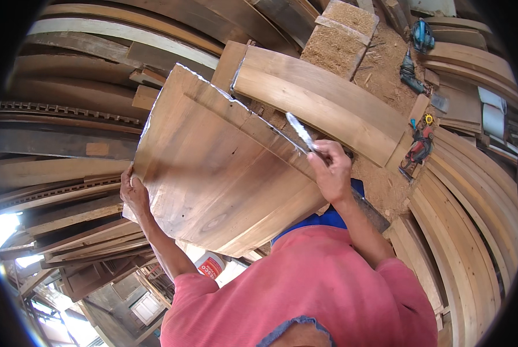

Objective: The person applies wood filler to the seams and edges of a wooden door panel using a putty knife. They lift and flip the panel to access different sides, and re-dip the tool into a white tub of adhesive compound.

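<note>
A wide wooden panel (224, 173) made of joined boards lies tilted in front of me, a line of white glue-like paste along its far and left edges. My left hand (134, 191) is closed on its left edge, thumb on top. Above the right part of the far edge, my right hand (333, 173) pinches a thin flat stick (299, 130) thickly coated in the same white paste. The stick's tip points away from me, up and to the left. Partly hidden beneath the panel's near side stands a white container (211, 265) with a red label.
Another curved wooden panel (316, 98) lies just beyond, white paste on its left end. Several power tools, among them a teal and black drill (410, 72) and a red one (419, 147), rest at right on sawdust. Stacked planks (461, 231) line the right; more boards (62, 150) fill the left.
</note>
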`<state>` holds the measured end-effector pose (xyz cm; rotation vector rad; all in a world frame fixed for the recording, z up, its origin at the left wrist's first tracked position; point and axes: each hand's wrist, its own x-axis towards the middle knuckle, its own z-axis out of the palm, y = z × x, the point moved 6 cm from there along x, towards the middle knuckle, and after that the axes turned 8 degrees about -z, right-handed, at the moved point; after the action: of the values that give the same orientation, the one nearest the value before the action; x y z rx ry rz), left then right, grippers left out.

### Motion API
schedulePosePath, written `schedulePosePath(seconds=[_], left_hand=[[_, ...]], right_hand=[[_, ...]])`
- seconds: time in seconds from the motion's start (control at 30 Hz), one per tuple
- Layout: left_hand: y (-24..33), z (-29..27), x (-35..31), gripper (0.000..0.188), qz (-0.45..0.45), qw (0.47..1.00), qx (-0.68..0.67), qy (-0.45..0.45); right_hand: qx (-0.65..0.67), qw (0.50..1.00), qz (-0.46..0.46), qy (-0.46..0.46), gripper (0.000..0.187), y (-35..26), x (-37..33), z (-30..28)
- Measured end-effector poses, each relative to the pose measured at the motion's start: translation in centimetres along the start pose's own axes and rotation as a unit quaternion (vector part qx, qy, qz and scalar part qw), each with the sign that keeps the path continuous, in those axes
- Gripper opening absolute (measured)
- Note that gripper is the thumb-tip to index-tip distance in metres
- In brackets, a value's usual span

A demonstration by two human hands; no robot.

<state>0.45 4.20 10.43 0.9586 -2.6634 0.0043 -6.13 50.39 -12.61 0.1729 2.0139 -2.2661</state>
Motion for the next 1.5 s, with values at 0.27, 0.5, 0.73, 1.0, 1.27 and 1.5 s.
schedulePosePath(seconds=[0.27, 0.5, 0.73, 1.0, 1.27, 1.5], left_hand=[[0.5, -0.4, -0.1, 0.039, -0.024, 1.000, 0.006, -0.010], [-0.3, 0.4, 0.2, 0.040, -0.022, 0.999, 0.022, -0.008], [-1.5, 0.7, 0.6, 0.041, -0.013, 0.999, 0.031, -0.016], [-1.2, 1.4, 1.0, 0.041, -0.007, 0.999, 0.026, -0.025], [-1.2, 2.6, 1.4, 0.042, -0.030, 0.998, 0.022, -0.052], [-1.1, 3.5, 1.1, 0.034, -0.029, 0.998, 0.007, -0.052]], right_hand=[[-0.046, 0.991, -0.036, -0.123, 0.016, 1.6, -4.8, -0.9], [0.184, 0.941, 0.284, 0.007, 0.015, 7.2, -7.5, -4.6], [0.259, 0.860, 0.438, -0.032, 0.013, 10.5, -13.6, -6.0], [0.199, 0.841, 0.500, 0.050, 0.009, 14.0, -16.0, -10.3], [0.233, 0.830, 0.496, 0.110, 0.007, 14.4, -18.3, -12.9], [0.218, 0.878, 0.416, 0.089, 0.012, 11.3, -16.7, -13.8]])
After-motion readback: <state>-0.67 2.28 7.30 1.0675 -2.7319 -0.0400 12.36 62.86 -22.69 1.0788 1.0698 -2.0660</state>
